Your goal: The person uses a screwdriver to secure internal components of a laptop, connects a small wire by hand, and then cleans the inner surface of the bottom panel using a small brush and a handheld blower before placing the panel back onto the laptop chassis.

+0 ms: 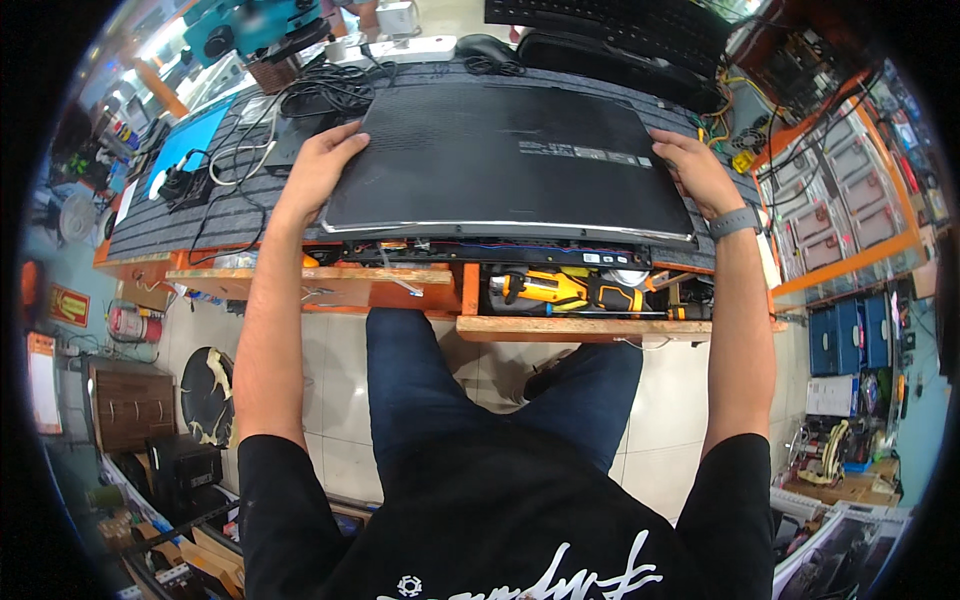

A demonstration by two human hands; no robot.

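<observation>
A wide black laptop bottom cover (450, 165), with small labels on its right half and a shiny near edge, spans the middle of the bench. My left hand (327, 165) grips its left edge, thumb on top and the other fingers mostly hidden beneath. On the opposite edge, my right hand (697, 172) is closed the same way. Below the near edge shows a long black strip (500, 254) with thin red and blue wires and small white labels. How far the cover stands apart from what lies under it, I cannot tell.
Two drawers stand open under the bench; the right drawer (590, 328) holds a yellow-and-black power tool (560, 290). Behind the cover lie a coiled black cable (335, 92), a mouse (487, 50) and a keyboard (610, 22). An orange-framed cabinet (840, 190) stands at right.
</observation>
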